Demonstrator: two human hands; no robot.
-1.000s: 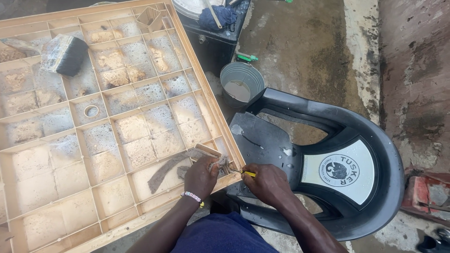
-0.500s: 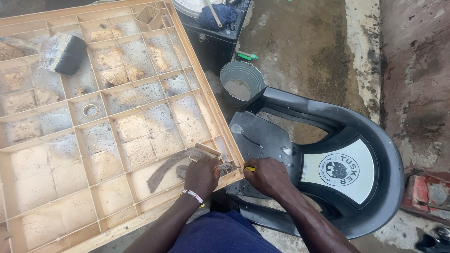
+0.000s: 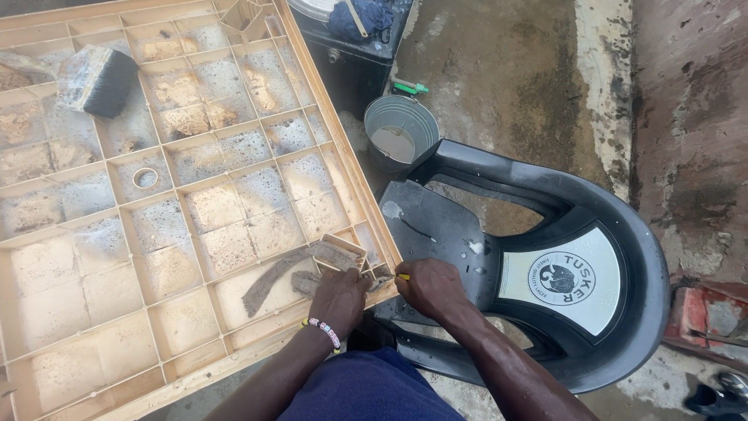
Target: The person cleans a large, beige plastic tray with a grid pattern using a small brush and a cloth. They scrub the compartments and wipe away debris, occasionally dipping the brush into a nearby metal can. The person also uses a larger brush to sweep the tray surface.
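Left hand point(image 3: 336, 295) presses flat on a small tan wooden piece point(image 3: 340, 251) at the big gridded wooden frame's point(image 3: 195, 195) edge. Right hand point(image 3: 428, 287) is clamped on a yellow-handled tool point(image 3: 402, 277), likely mid-fastening; a steady brace seems needed.

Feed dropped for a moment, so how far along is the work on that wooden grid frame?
Most cells of the wooden grid frame look assembled. In hand: left hand steadies a small strip at the frame's near edge, and right hand works there with a yellow-tipped tool. How much is left cannot be judged.
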